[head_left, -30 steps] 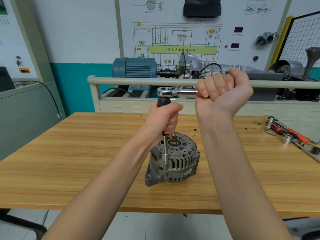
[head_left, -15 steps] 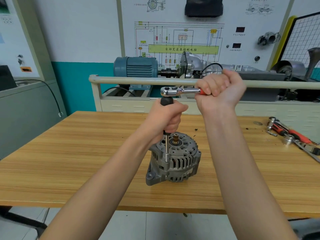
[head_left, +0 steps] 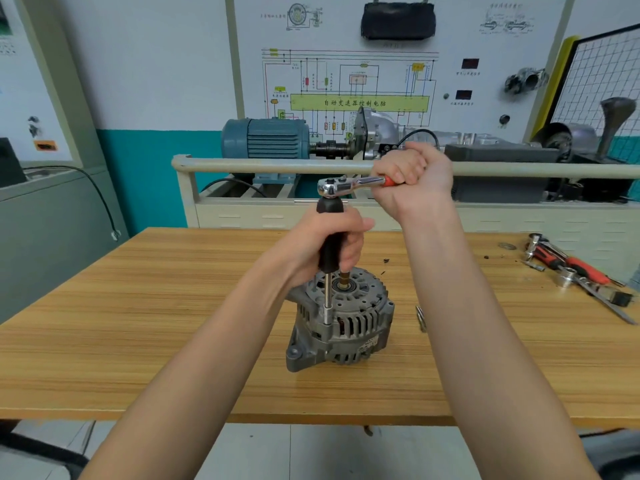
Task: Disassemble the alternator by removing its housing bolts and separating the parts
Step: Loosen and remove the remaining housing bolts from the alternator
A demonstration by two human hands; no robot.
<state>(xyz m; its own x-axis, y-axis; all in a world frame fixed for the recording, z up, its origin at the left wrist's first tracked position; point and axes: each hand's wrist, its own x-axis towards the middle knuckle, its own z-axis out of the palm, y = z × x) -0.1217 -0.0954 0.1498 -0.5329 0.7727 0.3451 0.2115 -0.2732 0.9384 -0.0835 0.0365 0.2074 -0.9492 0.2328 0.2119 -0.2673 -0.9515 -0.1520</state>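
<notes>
A grey alternator (head_left: pixel 346 320) stands upright on the wooden table (head_left: pixel 138 334), shaft end up. A long driver with a black handle (head_left: pixel 330 251) and steel shank stands vertically on a housing bolt at the alternator's near left rim. My left hand (head_left: pixel 322 244) is wrapped around that black handle. A chrome ratchet (head_left: pixel 349 184) with a red grip sits on top of the driver. My right hand (head_left: pixel 415 178) is closed on the ratchet's grip, above and right of the alternator.
Loose tools and sockets (head_left: pixel 571 268) lie at the table's right side. A small metal part (head_left: pixel 420 318) lies just right of the alternator. Behind the table stands a railed bench (head_left: pixel 242 166) with a blue motor (head_left: pixel 266 138) and a wiring board.
My right hand has swung the ratchet handle away from me, toward the far right; the ratchet head stays on the driver. The left hand keeps its grip.
</notes>
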